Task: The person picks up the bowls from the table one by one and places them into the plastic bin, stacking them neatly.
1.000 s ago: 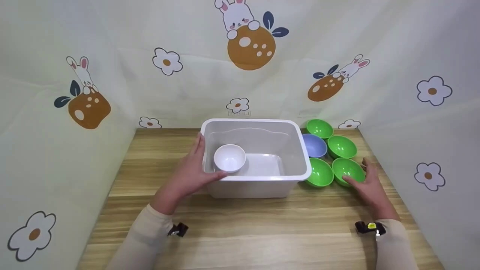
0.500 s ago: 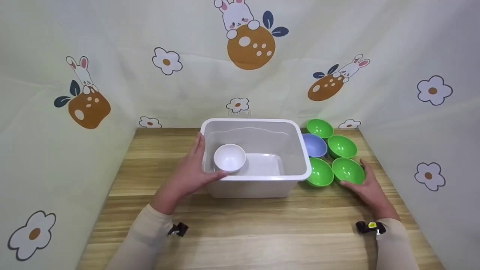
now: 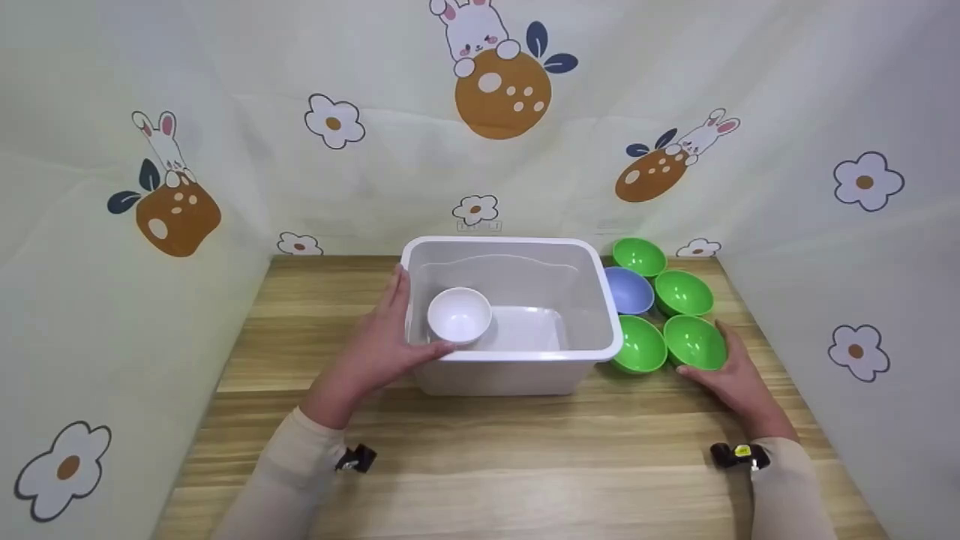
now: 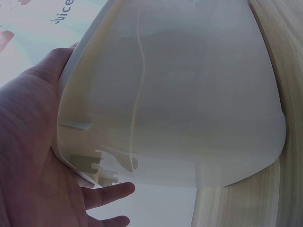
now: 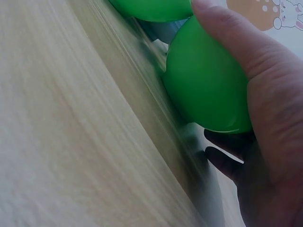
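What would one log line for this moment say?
left hand: touches white tub | right hand: holds front-right green bowl | white bowl: inside tub

Beige sleeves, black wrist cameras

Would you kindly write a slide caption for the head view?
Left hand rests against a tub with a white bowl inside; right hand holds a green bowl.

Lettering "uice" on printed sheet; boxed lettering on back wall too blurred.
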{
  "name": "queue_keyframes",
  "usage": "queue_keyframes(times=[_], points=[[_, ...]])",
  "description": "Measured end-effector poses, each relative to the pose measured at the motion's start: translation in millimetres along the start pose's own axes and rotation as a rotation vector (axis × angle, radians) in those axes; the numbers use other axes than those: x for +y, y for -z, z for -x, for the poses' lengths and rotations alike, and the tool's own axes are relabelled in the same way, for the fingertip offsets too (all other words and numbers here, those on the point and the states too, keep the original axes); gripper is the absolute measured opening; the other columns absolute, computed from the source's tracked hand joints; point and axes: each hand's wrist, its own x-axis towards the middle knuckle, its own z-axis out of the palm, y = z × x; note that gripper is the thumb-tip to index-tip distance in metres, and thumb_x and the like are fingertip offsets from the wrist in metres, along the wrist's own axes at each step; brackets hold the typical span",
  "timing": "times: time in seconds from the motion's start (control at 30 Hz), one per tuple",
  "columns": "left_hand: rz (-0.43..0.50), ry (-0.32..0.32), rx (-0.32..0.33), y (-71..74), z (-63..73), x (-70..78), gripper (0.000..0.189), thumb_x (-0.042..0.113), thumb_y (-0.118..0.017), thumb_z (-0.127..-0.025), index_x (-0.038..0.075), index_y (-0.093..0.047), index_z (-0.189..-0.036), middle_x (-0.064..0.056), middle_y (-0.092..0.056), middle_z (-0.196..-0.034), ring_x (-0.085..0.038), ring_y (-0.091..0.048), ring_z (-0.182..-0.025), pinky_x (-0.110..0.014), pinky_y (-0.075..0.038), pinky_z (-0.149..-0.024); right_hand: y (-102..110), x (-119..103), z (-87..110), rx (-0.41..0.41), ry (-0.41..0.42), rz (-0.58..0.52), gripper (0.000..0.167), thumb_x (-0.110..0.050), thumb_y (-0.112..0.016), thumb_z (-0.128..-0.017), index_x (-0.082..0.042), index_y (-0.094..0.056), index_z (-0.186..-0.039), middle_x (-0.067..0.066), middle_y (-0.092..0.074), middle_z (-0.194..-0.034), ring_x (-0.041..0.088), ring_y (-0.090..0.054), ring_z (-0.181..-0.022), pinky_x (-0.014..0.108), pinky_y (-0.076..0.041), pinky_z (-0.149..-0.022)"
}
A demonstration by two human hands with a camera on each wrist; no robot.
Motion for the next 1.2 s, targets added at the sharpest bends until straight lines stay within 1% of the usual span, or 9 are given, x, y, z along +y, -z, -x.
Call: queue_keyframes(times=[0.17, 0.27, 0.5, 0.73, 0.83, 0.97, 1.03, 1.2], points=[[-0.014, 0.006, -0.005, -0.3, -0.6, 0.1, 0.151, 0.092, -0.075, -0.077, 0.009, 0.002, -0.178, -0.009, 0.006, -0.186, -0.062, -0.037, -0.153, -0.075, -0.04, -0.118, -1, -2, 0.9, 0.006, -0.022, -0.001, 0.131, -0.027, -0.097, -0.088, 0.002, -0.005, -0.175, 0.037, -0.018, -0.176, 0.059, -0.019, -0.161, 0.076, -0.015, -0.129], [-0.012, 0.012, -0.009, -0.7, -1.0, 0.9, 0.152, 0.093, -0.075, -0.076, 0.01, 0.001, -0.178, -0.008, 0.006, -0.186, -0.06, -0.035, -0.155, -0.075, -0.039, -0.119, -2, -3, 1.5, 0.016, -0.029, -0.008, 0.129, -0.026, -0.097, -0.088, 0.003, -0.006, -0.175, 0.038, -0.021, -0.174, 0.059, -0.022, -0.16, 0.075, -0.017, -0.129], [0.021, 0.005, -0.014, -0.1, 0.2, 1.1, 0.153, 0.092, -0.077, -0.076, 0.01, 0.002, -0.178, -0.01, 0.007, -0.186, -0.058, -0.027, -0.159, -0.076, -0.034, -0.121, -2, -6, 2.4, 0.063, -0.007, -0.018, 0.118, -0.023, -0.096, -0.089, 0.006, -0.016, -0.171, 0.039, -0.034, -0.165, 0.055, -0.035, -0.151, 0.075, -0.027, -0.124], [0.021, -0.003, -0.007, 0.9, 0.0, 0.3, 0.151, 0.09, -0.077, -0.078, 0.009, 0.001, -0.178, -0.01, 0.006, -0.186, -0.058, -0.03, -0.158, -0.074, -0.035, -0.122, -3, -17, 0.3, 0.09, 0.022, -0.023, 0.11, -0.02, -0.094, -0.09, 0.007, -0.021, -0.169, 0.036, -0.039, -0.161, 0.051, -0.04, -0.146, 0.072, -0.03, -0.123], [0.021, -0.006, -0.008, 1.2, 0.2, 0.6, 0.15, 0.089, -0.077, -0.079, 0.008, 0.001, -0.178, -0.01, 0.005, -0.186, -0.056, -0.03, -0.159, -0.072, -0.036, -0.123, -4, -23, -0.1, 0.094, 0.016, -0.033, 0.11, -0.02, -0.094, -0.091, 0.005, -0.021, -0.17, 0.035, -0.039, -0.162, 0.05, -0.04, -0.146, 0.07, -0.031, -0.121], [0.021, 0.005, -0.012, 2.0, 0.9, 2.0, 0.151, 0.09, -0.077, -0.078, 0.01, 0.002, -0.178, -0.01, 0.005, -0.186, -0.055, -0.028, -0.16, -0.073, -0.036, -0.122, -1, -30, -0.1, 0.081, 0.001, -0.018, 0.115, -0.025, -0.095, -0.09, 0.004, -0.018, -0.172, 0.036, -0.037, -0.164, 0.052, -0.039, -0.148, 0.073, -0.031, -0.122], [0.022, 0.009, -0.012, 2.4, 0.7, 2.6, 0.152, 0.091, -0.077, -0.077, 0.01, 0.002, -0.178, -0.01, 0.005, -0.186, -0.055, -0.029, -0.16, -0.073, -0.037, -0.122, 0, -33, -0.1, 0.077, 0.011, 0.001, 0.117, -0.025, -0.096, -0.089, 0.005, -0.018, -0.171, 0.037, -0.037, -0.164, 0.054, -0.039, -0.148, 0.075, -0.031, -0.122], [0.018, 0.008, -0.011, 2.7, 0.1, 2.4, 0.153, 0.091, -0.077, -0.076, 0.01, 0.002, -0.178, -0.009, 0.006, -0.186, -0.055, -0.029, -0.16, -0.074, -0.037, -0.121, 1, -42, -0.3, 0.074, 0.052, 0.026, 0.116, -0.022, -0.096, -0.088, 0.005, -0.021, -0.171, 0.037, -0.041, -0.16, 0.054, -0.044, -0.143, 0.076, -0.036, -0.118]])
